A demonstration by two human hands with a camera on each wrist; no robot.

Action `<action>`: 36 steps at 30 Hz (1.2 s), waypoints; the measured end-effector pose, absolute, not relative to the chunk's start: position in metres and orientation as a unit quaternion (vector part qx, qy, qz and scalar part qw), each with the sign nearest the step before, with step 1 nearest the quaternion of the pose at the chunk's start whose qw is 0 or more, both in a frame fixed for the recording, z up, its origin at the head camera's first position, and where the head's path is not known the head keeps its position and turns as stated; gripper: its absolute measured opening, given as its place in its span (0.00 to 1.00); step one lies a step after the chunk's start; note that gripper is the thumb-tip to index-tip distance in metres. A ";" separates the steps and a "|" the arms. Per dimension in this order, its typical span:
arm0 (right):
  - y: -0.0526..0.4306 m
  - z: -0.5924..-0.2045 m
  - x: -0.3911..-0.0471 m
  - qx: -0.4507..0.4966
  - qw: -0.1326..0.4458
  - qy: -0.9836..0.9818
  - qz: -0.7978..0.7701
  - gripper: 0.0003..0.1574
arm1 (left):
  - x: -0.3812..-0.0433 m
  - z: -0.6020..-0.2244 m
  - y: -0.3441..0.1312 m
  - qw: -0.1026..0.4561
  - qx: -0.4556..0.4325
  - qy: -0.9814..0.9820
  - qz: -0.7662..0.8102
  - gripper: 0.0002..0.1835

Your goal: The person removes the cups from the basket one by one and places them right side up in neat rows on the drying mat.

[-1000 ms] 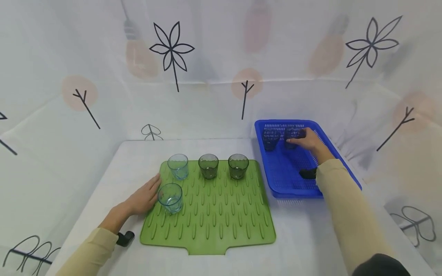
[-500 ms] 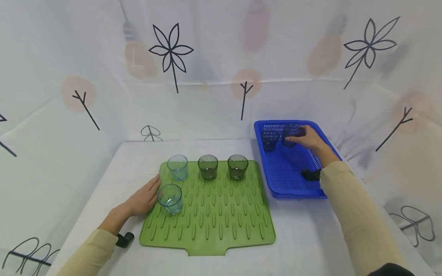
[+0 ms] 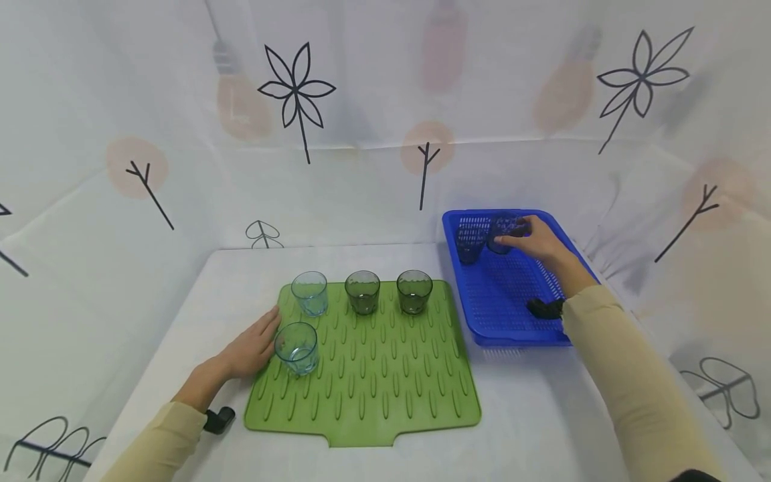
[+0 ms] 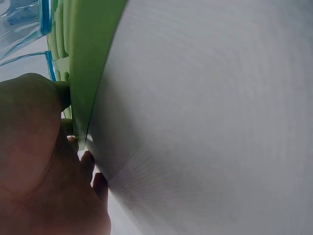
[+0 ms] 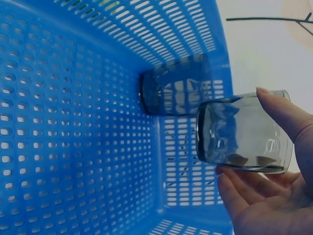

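My right hand (image 3: 542,242) holds a smoky grey drinking glass (image 5: 244,134) between thumb and fingers, above the floor of the blue plastic basket (image 3: 506,304). A second dark glass (image 5: 176,88) stands in the basket's far left corner. My left hand (image 3: 245,347) lies with fingers extended along the left edge of the green drying mat (image 3: 385,375). On the mat are two light blue glasses, a back one (image 3: 310,294) and a front one (image 3: 298,349) near my left fingers. Two smoky glasses, a middle one (image 3: 363,294) and a right one (image 3: 414,293), complete its back row.
The basket's perforated walls rise around the right hand. A white cloth (image 3: 524,408) covers the table under mat and basket. Patterned white curtains (image 3: 361,194) hang behind and at both sides.
My right hand has raised the smoky glass a little off the basket floor and shifted it slightly left, towards the other dark glass. The left hand stays in place.
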State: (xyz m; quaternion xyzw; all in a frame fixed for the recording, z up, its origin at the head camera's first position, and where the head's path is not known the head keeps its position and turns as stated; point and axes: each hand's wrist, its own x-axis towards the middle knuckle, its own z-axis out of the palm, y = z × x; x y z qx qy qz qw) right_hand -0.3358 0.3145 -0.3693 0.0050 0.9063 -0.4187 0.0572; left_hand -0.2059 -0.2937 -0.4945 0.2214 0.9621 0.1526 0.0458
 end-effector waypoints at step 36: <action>0.281 -0.326 -0.273 -0.066 0.044 0.897 -0.435 0.63 | -0.198 -0.480 -0.287 0.051 0.216 0.963 0.155 0.31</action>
